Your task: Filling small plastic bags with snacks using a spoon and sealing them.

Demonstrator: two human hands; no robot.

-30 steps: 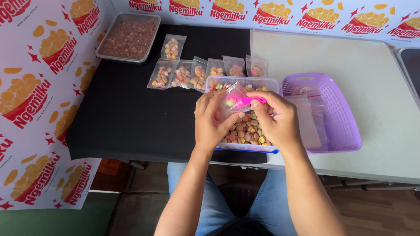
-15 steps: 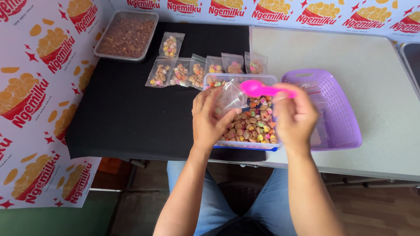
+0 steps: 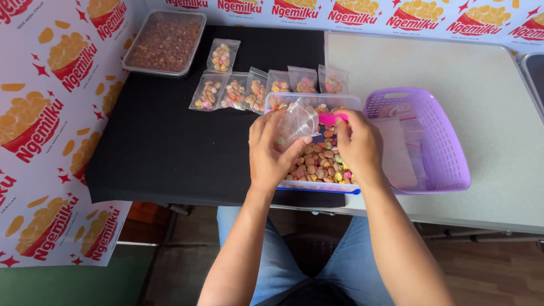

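The left hand [image 3: 272,153] is holding the small clear bag [image 3: 298,120] open; the right hand [image 3: 356,144] is gripping the pink spoon [image 3: 331,118], which should be tipping slowly inside the bag's mouth.

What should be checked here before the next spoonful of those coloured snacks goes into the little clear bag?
1. Bag held: the left hand grips the small clear bag over the tub: ok.
2. Bag mouth open: it looks spread toward the spoon, but the clear film is hard to read: cannot tell.
3. Spoon in hand: the right hand holds the pink spoon beside the bag: ok.
4. Spoon loaded: the bowl is hidden: cannot tell.
5. Supply: the clear tub holds plenty of snacks: ok.
6. Spare bags: empty ones lie in the purple basket: ok.
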